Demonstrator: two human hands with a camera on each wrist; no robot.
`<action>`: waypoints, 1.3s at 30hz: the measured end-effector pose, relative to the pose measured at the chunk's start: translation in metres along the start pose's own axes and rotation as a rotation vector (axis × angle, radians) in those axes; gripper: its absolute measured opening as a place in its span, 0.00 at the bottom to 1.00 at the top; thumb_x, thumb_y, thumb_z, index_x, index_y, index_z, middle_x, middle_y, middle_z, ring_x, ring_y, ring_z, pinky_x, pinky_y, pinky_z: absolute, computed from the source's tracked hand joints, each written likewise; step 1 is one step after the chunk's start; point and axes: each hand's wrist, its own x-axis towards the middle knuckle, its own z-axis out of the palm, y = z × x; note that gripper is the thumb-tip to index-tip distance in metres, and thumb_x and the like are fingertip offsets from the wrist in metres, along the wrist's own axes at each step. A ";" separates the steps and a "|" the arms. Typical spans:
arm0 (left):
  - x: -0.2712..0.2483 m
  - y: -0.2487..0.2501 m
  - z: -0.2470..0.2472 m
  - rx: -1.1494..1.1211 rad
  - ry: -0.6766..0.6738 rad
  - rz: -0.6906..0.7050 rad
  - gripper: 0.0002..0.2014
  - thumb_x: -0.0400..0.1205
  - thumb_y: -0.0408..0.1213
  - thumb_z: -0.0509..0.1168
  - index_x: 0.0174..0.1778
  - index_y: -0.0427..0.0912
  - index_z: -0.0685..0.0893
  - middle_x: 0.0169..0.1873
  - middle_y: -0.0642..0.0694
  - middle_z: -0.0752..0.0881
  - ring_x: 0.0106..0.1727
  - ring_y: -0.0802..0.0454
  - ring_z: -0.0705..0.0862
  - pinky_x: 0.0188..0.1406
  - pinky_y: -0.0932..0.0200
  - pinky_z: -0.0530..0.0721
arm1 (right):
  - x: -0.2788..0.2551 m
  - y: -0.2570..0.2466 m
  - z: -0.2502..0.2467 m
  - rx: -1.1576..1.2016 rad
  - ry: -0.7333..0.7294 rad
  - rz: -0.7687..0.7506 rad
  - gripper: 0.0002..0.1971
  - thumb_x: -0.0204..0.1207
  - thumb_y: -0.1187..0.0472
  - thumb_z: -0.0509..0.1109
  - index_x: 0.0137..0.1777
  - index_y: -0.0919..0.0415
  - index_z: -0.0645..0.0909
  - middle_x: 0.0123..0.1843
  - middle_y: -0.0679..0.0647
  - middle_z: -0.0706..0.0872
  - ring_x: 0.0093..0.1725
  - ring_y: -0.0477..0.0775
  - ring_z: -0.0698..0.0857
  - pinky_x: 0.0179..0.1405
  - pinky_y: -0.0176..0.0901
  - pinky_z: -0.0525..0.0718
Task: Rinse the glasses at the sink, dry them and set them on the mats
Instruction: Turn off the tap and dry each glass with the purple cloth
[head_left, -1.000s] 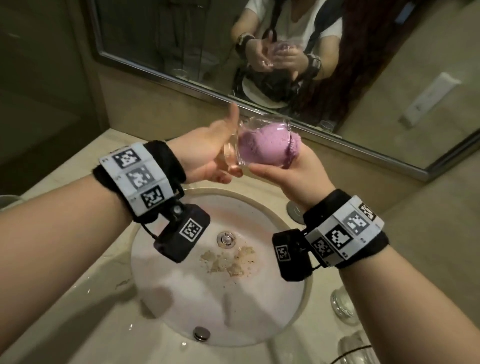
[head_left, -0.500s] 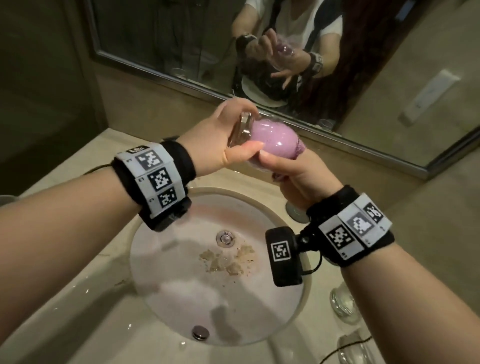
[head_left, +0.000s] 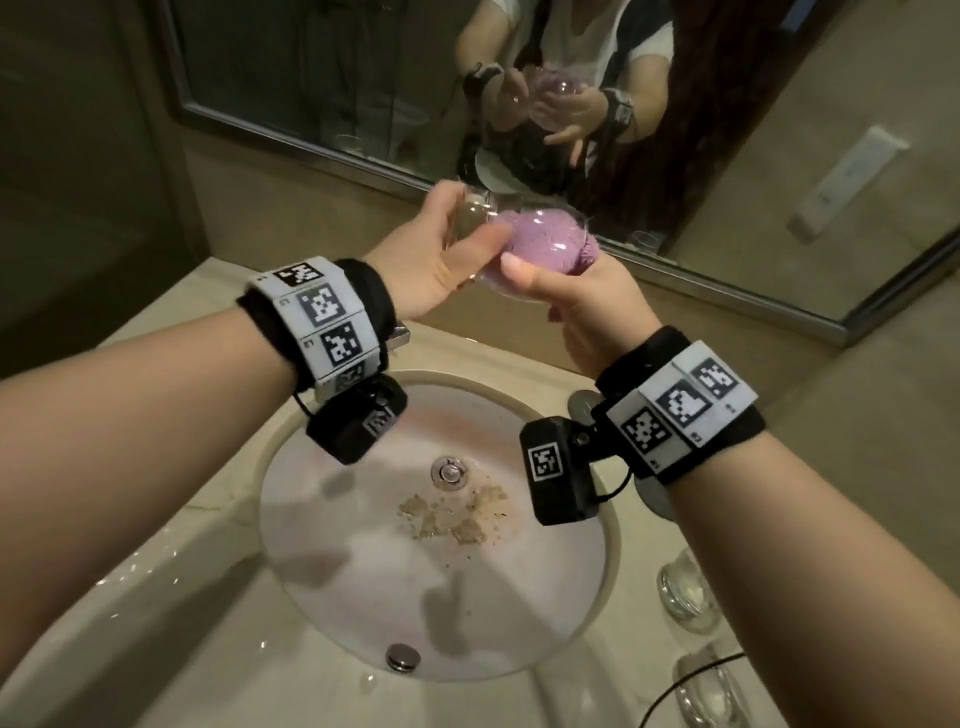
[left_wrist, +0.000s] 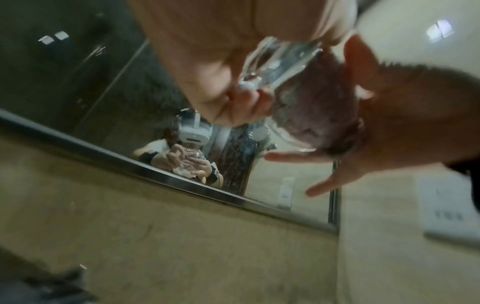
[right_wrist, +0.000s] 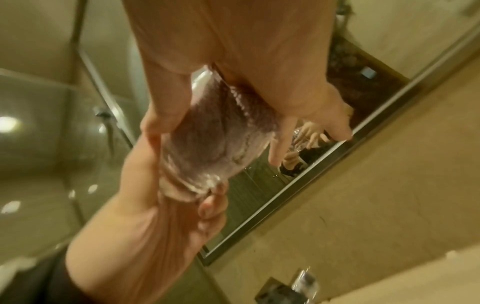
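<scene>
— Above the sink (head_left: 291, 587), sunk into the middle of the surface (head_left: 130, 613), what do you see, biggest first?
— Its pale basin has brown crumbs beside the drain (head_left: 448, 473). Over the back edge, both hands meet at one glass (head_left: 485, 215), tipped on its side.
— How do the hands sit?
— The left hand (head_left: 431, 260) curls round the glass's base, thumb pressed along its side. The right hand (head_left: 587, 306) pinches a purple cloth (head_left: 540, 241) stuffed into the bowl, thumb on the outside, other fingers spread.
— Anything smaller?
— Two more glasses (head_left: 685, 592) stand by the right edge, toward the near corner.
</scene>
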 end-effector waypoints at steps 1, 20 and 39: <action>-0.001 -0.001 -0.003 0.048 -0.030 0.050 0.20 0.82 0.52 0.60 0.65 0.52 0.61 0.42 0.57 0.77 0.34 0.62 0.78 0.32 0.67 0.75 | 0.000 -0.001 -0.001 0.005 -0.012 0.018 0.29 0.63 0.62 0.80 0.66 0.67 0.79 0.62 0.61 0.86 0.62 0.59 0.84 0.66 0.51 0.81; -0.016 0.001 -0.010 0.073 0.059 0.100 0.22 0.85 0.52 0.51 0.70 0.43 0.60 0.45 0.52 0.77 0.34 0.64 0.77 0.29 0.75 0.76 | -0.011 0.002 0.013 -0.122 -0.041 -0.094 0.30 0.60 0.63 0.82 0.64 0.62 0.79 0.57 0.54 0.88 0.58 0.51 0.87 0.63 0.50 0.82; -0.017 0.013 -0.024 -0.597 -0.049 -0.126 0.25 0.80 0.60 0.54 0.56 0.40 0.69 0.33 0.47 0.77 0.23 0.56 0.70 0.20 0.64 0.67 | -0.007 -0.009 0.017 -0.315 -0.098 -0.238 0.26 0.66 0.50 0.77 0.65 0.50 0.78 0.65 0.50 0.84 0.70 0.53 0.79 0.80 0.67 0.56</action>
